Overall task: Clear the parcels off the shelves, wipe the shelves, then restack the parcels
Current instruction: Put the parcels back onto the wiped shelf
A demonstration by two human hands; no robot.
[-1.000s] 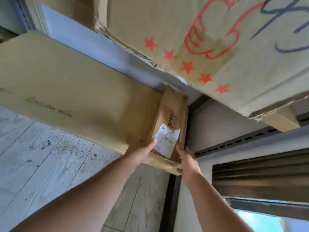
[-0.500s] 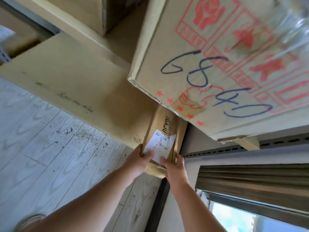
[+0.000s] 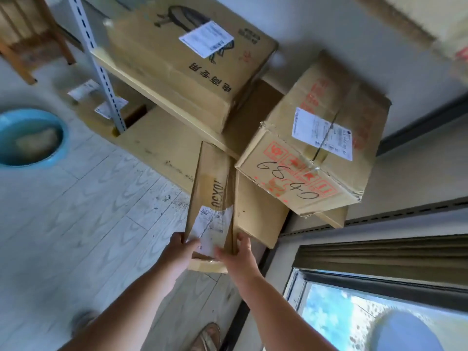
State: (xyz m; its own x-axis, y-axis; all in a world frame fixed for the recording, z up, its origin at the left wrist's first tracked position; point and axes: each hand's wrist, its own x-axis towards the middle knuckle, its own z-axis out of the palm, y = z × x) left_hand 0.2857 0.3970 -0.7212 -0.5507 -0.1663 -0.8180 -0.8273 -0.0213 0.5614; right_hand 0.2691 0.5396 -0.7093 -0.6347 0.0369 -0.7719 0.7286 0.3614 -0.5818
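Both hands grip narrow parcel (image 3: 211,198) printed "JOYSO".

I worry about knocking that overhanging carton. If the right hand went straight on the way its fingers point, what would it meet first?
The right hand points up along the long parcel it grips. Going straight on, it would probably meet the carton marked in black pen overhanging the shelf, though depth is unclear.

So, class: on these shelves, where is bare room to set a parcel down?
Free: the lower shelf board between the grey upright and the narrow parcel both hands hold. Crowded: the right end, under the marked box, and the upper shelf under the large box.
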